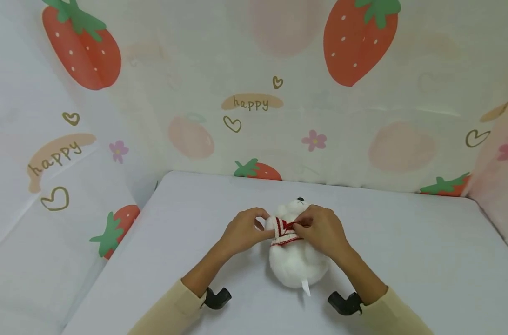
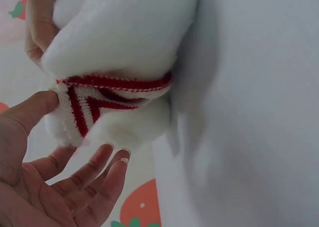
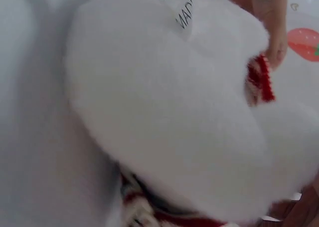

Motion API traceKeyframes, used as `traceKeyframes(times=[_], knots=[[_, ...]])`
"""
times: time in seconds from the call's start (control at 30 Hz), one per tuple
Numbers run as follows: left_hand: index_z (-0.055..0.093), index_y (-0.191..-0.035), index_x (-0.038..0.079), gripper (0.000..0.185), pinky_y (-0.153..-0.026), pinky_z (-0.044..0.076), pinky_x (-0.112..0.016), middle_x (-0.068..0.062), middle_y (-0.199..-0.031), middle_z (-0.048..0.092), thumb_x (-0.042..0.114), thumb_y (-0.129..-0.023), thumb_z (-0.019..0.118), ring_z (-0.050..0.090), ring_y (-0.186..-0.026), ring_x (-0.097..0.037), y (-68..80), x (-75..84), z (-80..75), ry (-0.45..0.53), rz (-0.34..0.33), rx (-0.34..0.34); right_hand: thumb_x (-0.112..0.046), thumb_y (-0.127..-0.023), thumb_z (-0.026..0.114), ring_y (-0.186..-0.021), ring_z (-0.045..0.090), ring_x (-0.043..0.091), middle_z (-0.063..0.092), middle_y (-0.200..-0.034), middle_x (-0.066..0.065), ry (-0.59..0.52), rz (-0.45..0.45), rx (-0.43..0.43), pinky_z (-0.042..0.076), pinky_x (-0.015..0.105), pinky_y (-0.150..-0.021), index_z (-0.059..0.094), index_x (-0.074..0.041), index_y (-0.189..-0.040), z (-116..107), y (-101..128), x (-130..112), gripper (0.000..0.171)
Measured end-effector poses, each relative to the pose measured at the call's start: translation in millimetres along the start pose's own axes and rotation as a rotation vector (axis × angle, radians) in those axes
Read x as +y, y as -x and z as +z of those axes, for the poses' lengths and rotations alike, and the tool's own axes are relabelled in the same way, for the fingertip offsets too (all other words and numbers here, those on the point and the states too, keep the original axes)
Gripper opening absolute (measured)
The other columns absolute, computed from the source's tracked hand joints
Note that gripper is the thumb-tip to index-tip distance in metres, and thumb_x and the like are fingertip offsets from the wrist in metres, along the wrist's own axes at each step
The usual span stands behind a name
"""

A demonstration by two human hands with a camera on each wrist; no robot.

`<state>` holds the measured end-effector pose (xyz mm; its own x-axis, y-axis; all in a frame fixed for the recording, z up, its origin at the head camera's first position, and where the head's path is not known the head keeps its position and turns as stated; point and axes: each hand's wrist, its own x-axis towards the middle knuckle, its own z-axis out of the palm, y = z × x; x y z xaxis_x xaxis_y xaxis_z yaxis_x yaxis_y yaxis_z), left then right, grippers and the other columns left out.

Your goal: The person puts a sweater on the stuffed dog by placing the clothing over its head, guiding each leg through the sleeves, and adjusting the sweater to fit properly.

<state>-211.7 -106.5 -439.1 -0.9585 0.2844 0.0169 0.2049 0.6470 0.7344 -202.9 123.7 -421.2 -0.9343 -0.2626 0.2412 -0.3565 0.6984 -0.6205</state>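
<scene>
- The left hand [image 1: 245, 230] pinches the left end of a red-and-white striped knitted scarf [image 1: 284, 231] with thumb and forefinger; in the left wrist view its other fingers [image 2: 102, 174] lie loosely spread, free of the fabric.
- The right hand [image 1: 321, 230] has its fingers curled onto the scarf's right side, at the neck of a small white fluffy plush bear [image 1: 295, 258].
- To do this well, I judge both hands should keep even tension, pulling sideways so the band stays flat and seated at the neck rather than sliding over the head.
- The bear lies on the pale grey counter [image 1: 404, 260], between the hands, near the counter's middle.
- Its long axis runs away from the person: black nose [image 1: 300, 200] toward the strawberry-print cloth backdrop [image 1: 363, 116], white label [image 1: 306, 287] toward the person.
</scene>
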Motion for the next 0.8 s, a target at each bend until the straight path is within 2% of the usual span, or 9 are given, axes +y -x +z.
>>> traceKeyframes(times=[0.17, 0.37, 0.5, 0.6, 0.67, 0.73, 0.8], knots=[[0.07, -0.103, 0.021, 0.027, -0.062, 0.051, -0.033, 0.003, -0.096, 0.07, 0.038, -0.084, 0.079, 0.062, -0.08, -0.012, 3.3, -5.0, 1.5, 0.008, -0.02, 0.003, -0.015, -0.083, 0.077, -0.079, 0.061, 0.017, 0.07, -0.083, -0.002, 0.1, 0.084, 0.02, 0.046, 0.033, -0.063, 0.081, -0.016, -0.083, -6, 6, -3, 0.005], [0.073, -0.105, 0.024, 0.031, -0.06, 0.052, -0.032, 0.006, -0.1, 0.071, 0.048, -0.086, 0.076, 0.064, -0.078, -0.009, 6.1, -7.6, 5.1, -0.015, -0.01, -0.042, -0.015, -0.081, 0.077, -0.073, 0.06, 0.015, 0.071, -0.074, -0.006, 0.108, 0.09, 0.055, 0.044, 0.032, -0.059, 0.08, -0.018, -0.079, -2, 8, -3, 0.005], [0.073, -0.107, 0.023, 0.04, -0.057, 0.051, -0.032, 0.008, -0.091, 0.07, 0.057, -0.086, 0.072, 0.063, -0.072, -0.009, 7.8, -9.3, 13.8, -0.028, -0.029, -0.065, -0.014, -0.081, 0.076, -0.071, 0.06, 0.014, 0.07, -0.071, -0.008, 0.109, 0.093, 0.094, 0.044, 0.033, -0.06, 0.08, -0.018, -0.078, 3, 7, -3, 0.006], [0.073, -0.108, 0.02, 0.044, -0.057, 0.05, -0.032, 0.009, -0.084, 0.068, 0.058, -0.085, 0.07, 0.061, -0.069, -0.011, 8.1, -7.8, 18.0, -0.044, -0.043, -0.047, -0.015, -0.083, 0.075, -0.07, 0.06, 0.013, 0.07, -0.072, -0.007, 0.1, 0.07, 0.113, 0.044, 0.033, -0.059, 0.079, -0.018, -0.08, 6, 7, -2, 0.007], [0.072, -0.11, 0.019, 0.044, -0.057, 0.05, -0.032, 0.008, -0.085, 0.068, 0.056, -0.086, 0.07, 0.061, -0.069, -0.01, 8.4, -6.4, 17.7, -0.054, -0.028, -0.016, -0.015, -0.086, 0.075, -0.071, 0.062, 0.013, 0.071, -0.076, -0.006, 0.066, 0.038, 0.111, 0.045, 0.032, -0.061, 0.08, -0.016, -0.085, 5, 8, 2, 0.005], [0.068, -0.114, 0.02, 0.04, -0.058, 0.05, -0.032, 0.006, -0.087, 0.068, 0.05, -0.087, 0.071, 0.061, -0.071, -0.011, 9.4, -6.0, 17.0, -0.058, 0.012, 0.02, -0.016, -0.089, 0.075, -0.075, 0.064, 0.014, 0.072, -0.081, -0.004, 0.006, 0.008, 0.094, 0.048, 0.034, -0.063, 0.08, -0.013, -0.094, 1, 10, 6, 0.008], [0.064, -0.12, 0.023, 0.036, -0.066, 0.053, -0.034, 0.006, -0.098, 0.069, 0.041, -0.089, 0.071, 0.063, -0.082, -0.011, 11.6, -5.1, 16.1, -0.047, 0.069, 0.058, -0.018, -0.091, 0.076, -0.081, 0.067, 0.016, 0.073, -0.087, -0.002, -0.038, -0.022, 0.071, 0.053, 0.038, -0.07, 0.079, -0.01, -0.103, -4, 13, 12, 0.014]])
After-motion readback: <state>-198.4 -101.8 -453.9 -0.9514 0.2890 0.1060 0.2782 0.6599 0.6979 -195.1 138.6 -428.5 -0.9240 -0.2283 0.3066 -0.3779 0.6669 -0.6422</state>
